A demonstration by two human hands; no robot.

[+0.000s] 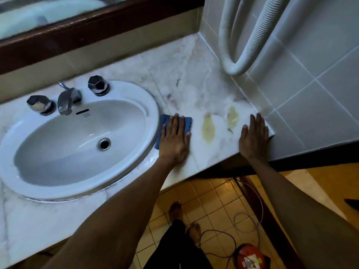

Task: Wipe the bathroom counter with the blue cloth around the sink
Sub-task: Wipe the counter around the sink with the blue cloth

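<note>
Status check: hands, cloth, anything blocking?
Left hand flat on blue cloth beside white sink. Right hand flat on marble counter. Nothing blocking.

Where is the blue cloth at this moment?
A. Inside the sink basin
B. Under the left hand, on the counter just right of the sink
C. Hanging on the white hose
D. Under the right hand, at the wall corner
B: the left hand lies flat on the blue cloth, on the counter beside the sink rim; the right hand rests bare near the tiled wall.
</note>
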